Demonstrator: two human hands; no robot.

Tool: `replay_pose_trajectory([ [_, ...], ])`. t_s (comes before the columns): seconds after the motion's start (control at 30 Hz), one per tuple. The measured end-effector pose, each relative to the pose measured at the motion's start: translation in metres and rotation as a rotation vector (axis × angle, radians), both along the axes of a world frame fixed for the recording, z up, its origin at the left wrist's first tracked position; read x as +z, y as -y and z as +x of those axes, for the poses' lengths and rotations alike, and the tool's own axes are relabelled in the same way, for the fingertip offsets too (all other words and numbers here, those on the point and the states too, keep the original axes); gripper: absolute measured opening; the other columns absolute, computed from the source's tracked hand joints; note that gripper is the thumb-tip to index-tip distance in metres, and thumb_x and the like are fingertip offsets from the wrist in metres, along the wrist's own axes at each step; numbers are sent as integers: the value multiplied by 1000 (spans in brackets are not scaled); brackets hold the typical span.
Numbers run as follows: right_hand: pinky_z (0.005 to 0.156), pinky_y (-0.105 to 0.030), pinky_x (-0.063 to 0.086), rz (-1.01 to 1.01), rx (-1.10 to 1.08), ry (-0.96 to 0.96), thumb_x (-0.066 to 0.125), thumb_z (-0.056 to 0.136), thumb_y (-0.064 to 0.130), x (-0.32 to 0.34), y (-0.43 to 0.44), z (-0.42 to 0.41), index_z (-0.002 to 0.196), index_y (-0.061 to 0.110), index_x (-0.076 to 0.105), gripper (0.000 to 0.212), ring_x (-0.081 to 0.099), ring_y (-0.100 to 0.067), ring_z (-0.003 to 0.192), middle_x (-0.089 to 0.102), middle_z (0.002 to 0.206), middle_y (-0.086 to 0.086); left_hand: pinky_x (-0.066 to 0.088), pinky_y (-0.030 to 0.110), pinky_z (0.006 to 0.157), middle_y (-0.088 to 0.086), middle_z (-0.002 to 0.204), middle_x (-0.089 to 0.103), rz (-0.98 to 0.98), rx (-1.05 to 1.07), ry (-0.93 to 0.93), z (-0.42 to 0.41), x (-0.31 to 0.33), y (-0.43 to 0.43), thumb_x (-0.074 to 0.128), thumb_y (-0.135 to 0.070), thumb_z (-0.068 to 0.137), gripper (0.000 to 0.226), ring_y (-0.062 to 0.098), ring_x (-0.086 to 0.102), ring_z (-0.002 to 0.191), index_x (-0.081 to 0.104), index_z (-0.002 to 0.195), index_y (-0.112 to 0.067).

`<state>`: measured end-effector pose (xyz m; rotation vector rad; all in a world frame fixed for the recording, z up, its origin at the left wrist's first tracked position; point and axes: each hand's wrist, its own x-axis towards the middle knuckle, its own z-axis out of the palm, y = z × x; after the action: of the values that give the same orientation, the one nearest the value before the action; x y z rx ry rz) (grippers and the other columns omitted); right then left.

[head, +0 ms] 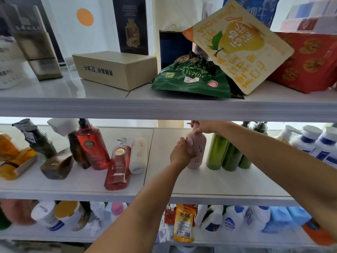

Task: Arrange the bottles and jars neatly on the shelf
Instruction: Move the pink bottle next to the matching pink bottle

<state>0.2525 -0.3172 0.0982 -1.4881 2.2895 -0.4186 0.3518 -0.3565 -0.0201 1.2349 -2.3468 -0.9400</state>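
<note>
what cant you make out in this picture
Head view only.
Label of the pink bottle: covered by the left hand; its pump by the right hand.
Tops of the green bottles: behind the right forearm and upper shelf edge.
Lowest-shelf jars, left: blurred, print unreadable.

The right hand (204,127) hid the top of the pink bottle (199,152), and the left hand (179,152) covered part of its side. The right arm (264,148) hid the necks of the green bottles (218,154). The orange bottle (6,145) at the left edge was blurry and cut off.
</note>
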Motion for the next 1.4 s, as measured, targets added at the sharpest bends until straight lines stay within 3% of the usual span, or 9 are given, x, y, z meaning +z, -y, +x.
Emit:
replay_pose_trajectory([
  [0.17,103,-35,37,45,10,-55,50,88,-9,-1,10,5,101,-9,52,13,44,-31,129,51,129,-28,43,36,74,10,119,58,0,16,-39,-1,-3,-3,71,-31,80,53,31,58,106,41,117,-8],
  [0.3,99,-38,42,61,10,-115,53,87,-5,0,7,-2,116,-15,54,30,52,-36,117,57,123,-24,42,38,73,10,118,56,0,-15,-70,-2,-7,-6,71,-29,80,50,32,56,107,40,114,-8],
  [0.47,67,-19,38,131,30,-155,65,83,1,5,9,-1,118,-9,54,38,47,-19,93,49,100,-7,42,39,75,10,122,52,-18,-88,-37,2,-8,-1,68,-27,82,52,31,54,110,38,120,-7],
  [0.7,102,-30,36,130,67,-141,68,81,43,7,37,27,132,11,45,64,49,-23,120,52,130,-6,45,39,98,10,144,38,-62,-106,60,37,-17,25,69,-24,85,75,28,46,127,24,144,-12],
  [0.9,108,-31,28,-26,178,-187,58,91,36,-16,85,79,137,8,41,57,42,-24,130,44,142,-8,34,36,110,18,146,30,-243,175,218,94,-28,63,53,-20,93,53,32,32,134,29,139,-10],
  [1.07,107,-33,34,-1,248,-275,59,90,34,-40,124,114,137,13,45,53,43,-23,130,46,142,-3,22,38,115,21,153,16,-176,274,387,128,-34,85,52,-53,89,83,35,18,141,19,144,-1],
  [1.17,105,-35,38,73,181,-225,57,91,32,-67,137,126,135,9,46,51,45,-25,129,48,141,-8,24,39,114,23,155,12,-116,251,388,130,-34,89,53,-55,88,92,36,16,142,12,146,3],
  [1.27,90,-32,43,175,60,-124,51,94,31,-90,138,132,121,2,51,39,53,-29,115,56,127,-14,34,38,107,21,146,29,-42,279,332,127,-32,94,62,-51,84,89,34,28,135,23,143,2],
  [1.4,82,-37,50,208,-174,280,53,94,25,-110,135,131,122,-7,47,42,54,-28,88,52,102,-17,38,39,105,20,144,31,41,272,292,130,-34,101,64,-57,79,85,34,30,133,33,138,-4],
])
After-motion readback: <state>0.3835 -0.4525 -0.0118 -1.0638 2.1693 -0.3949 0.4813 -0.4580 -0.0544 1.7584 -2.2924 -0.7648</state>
